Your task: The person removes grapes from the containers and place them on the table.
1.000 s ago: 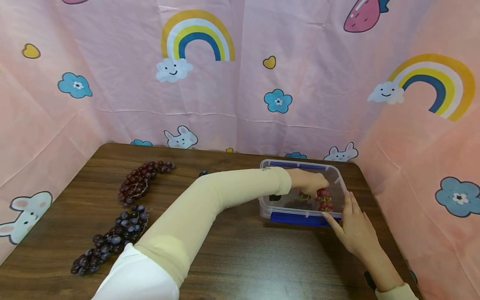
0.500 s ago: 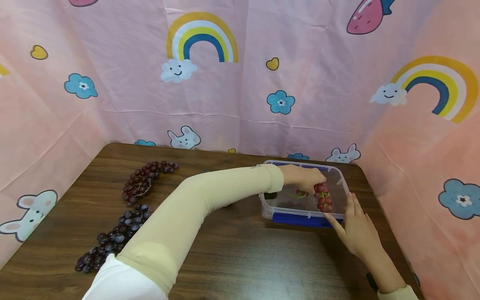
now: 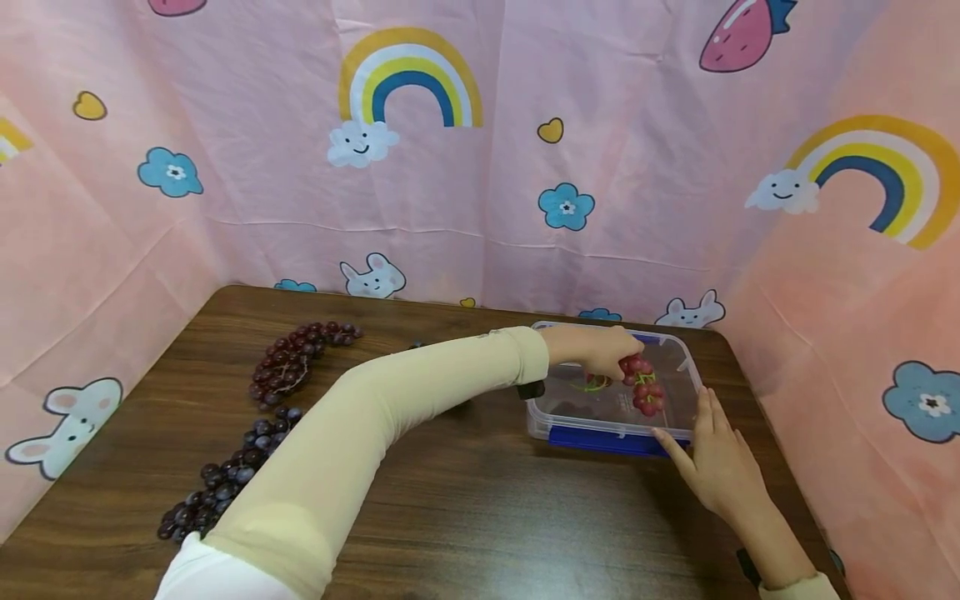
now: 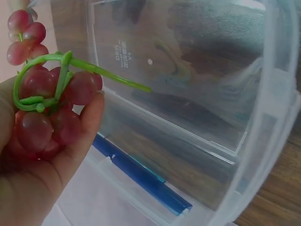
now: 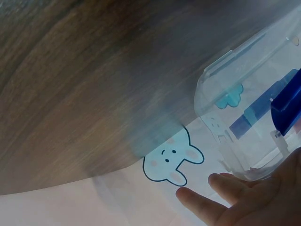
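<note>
My left hand (image 3: 592, 348) reaches into a clear plastic box (image 3: 537, 425) with blue latches. It holds a bunch of red grapes (image 3: 648, 395); in the left wrist view, fingers and thumb curl round the grapes (image 4: 35, 132), and a green stem juts out over the box floor. Part of the bunch hangs toward the box's right side. My right hand (image 3: 722, 467) rests at the front right corner of the box, fingers straight along its side and thumb near the front latch. The right wrist view shows those fingers beside the box wall (image 5: 221, 127).
On the left of the wooden table (image 3: 487, 517) lie a dark red grape bunch (image 3: 288, 362) and a blue-black grape bunch (image 3: 232, 475), partly behind my left sleeve. Another dark bunch (image 3: 417, 344) peeks out behind that arm. Patterned pink cloth (image 3: 450, 200) walls the back and sides.
My left hand has shifted left and a little toward the back with the red grapes, uncovering more of them. The right hand stays at the box corner. The head view has turned slightly.
</note>
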The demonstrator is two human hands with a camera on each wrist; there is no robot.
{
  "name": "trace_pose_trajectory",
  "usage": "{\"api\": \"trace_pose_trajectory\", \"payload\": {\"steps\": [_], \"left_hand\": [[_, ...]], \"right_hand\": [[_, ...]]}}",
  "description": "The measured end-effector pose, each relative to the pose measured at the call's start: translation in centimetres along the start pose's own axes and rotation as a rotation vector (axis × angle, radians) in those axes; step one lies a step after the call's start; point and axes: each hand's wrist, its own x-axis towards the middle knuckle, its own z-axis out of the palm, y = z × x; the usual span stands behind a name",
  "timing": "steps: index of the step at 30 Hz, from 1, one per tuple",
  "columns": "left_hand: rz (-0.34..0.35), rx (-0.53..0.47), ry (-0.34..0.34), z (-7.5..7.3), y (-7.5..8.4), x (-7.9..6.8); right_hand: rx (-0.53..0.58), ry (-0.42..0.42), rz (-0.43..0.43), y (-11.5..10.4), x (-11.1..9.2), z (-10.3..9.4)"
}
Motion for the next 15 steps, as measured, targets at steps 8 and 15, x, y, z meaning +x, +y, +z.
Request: {"api": "trace_pose_trajectory", "payload": {"steps": [8, 15], "left_hand": [[-0.019, -0.036, 0.031, 0.3, -0.5, -1.6], [-0.027, -0.072, 0.142, 0.4, -0.5, -3.1]], "right_hand": [[0.005, -0.01, 0.005, -0.1, -0.1, 0.0], [0.012, -0.01, 0.001, -0.1, -0.1, 0.0]]}}
